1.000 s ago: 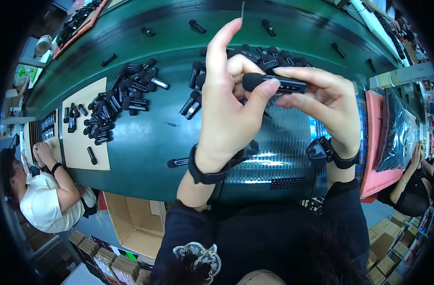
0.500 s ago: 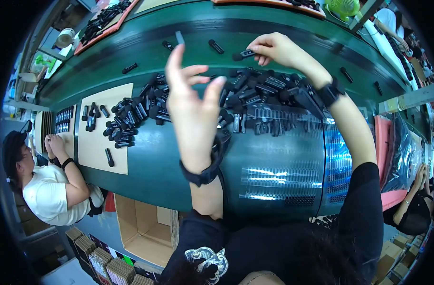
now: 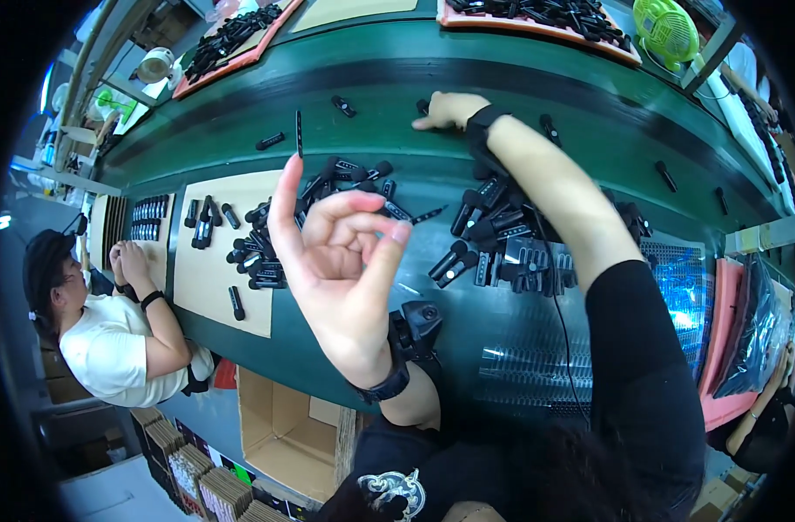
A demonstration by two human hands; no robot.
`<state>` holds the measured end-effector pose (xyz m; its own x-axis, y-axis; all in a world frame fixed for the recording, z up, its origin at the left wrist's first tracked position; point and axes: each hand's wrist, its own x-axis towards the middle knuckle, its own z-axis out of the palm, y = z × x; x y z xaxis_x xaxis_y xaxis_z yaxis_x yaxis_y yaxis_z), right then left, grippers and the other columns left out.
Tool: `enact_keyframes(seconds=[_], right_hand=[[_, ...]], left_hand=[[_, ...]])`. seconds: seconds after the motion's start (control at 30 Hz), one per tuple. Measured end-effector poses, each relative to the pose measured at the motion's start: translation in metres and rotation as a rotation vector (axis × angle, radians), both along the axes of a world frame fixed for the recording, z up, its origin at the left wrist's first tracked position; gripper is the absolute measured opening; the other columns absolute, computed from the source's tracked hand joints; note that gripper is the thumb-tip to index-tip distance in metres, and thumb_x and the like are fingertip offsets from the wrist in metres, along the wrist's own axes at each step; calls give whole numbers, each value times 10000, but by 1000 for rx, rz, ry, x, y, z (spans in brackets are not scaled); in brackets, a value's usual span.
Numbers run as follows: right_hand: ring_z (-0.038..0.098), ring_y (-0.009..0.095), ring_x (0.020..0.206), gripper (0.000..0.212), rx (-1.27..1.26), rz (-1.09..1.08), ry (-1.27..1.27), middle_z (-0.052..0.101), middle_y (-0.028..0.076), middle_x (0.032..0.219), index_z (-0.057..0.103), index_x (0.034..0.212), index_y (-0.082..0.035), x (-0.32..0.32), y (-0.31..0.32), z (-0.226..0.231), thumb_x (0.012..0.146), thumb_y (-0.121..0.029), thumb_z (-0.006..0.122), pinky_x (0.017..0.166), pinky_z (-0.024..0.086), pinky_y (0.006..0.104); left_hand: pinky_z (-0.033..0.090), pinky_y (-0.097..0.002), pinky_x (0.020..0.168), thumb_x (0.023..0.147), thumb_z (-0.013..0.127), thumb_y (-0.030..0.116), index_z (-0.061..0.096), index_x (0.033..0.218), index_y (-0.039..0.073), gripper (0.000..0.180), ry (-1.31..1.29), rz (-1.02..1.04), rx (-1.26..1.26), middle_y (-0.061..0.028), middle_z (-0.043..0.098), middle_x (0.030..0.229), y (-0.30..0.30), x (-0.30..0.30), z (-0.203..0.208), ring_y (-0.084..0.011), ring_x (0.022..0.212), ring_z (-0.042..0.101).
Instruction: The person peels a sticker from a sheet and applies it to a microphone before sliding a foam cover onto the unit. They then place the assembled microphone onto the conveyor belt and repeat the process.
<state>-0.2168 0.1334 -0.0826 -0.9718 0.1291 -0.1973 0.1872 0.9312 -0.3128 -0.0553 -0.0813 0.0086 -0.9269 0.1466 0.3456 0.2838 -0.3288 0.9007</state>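
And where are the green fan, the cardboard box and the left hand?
Green fan [image 3: 665, 31], head view: round cage.
Cardboard box [image 3: 274, 396], head view: inner wall.
Left hand [image 3: 335, 283], head view: palm.

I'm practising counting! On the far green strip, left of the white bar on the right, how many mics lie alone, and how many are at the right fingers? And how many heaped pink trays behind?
Lone mics: 5
Mic at right fingers, partly hidden: 1
Heaped pink trays: 2
Total: 8
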Motion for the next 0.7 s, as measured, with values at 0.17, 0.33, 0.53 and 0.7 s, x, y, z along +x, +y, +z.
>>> enact_keyframes(seconds=[0.17, 0.33, 0.53, 0.7], right_hand=[[598, 222, 656, 413, -143, 20, -209, 589, 142, 684, 561, 805, 50, -14, 24, -5, 782, -363, 564, 560, 462, 344], [528, 58, 645, 197, -59, 292, 489, 592, 44, 764, 565, 825, -12, 61, 26, 89, 749, -185, 620, 532, 432, 197], [542, 73, 619, 270, -713, 10, 593, 596, 60, 780, 586, 950, 5, 221, -5, 116, 684, -16, 633, 537, 439, 188], [566, 113, 591, 272, -383, 98, 696, 600, 83, 737, 610, 899, -7, 263, -17, 107, 632, 7, 659, 521, 447, 199]], left_hand=[[417, -168, 596, 640, 571, -167, 183, 1281, 37, 777, -24, -60, 46, -133, 497, 923, 6, 0, -1, -116, 705, 549], [439, -183, 574, 606, 579, -185, 167, 1286, 41, 826, -104, -158, 117, -141, 477, 934, 7, 7, 5, -130, 669, 559], [409, -176, 540, 597, 543, -189, 168, 1299, 34, 826, -146, -259, 248, -141, 460, 969, 18, 19, 5, -107, 629, 512], [410, -179, 529, 585, 522, -190, 162, 1299, 30, 830, -225, -404, 273, -144, 439, 997, 43, 31, 8, -108, 612, 509]])
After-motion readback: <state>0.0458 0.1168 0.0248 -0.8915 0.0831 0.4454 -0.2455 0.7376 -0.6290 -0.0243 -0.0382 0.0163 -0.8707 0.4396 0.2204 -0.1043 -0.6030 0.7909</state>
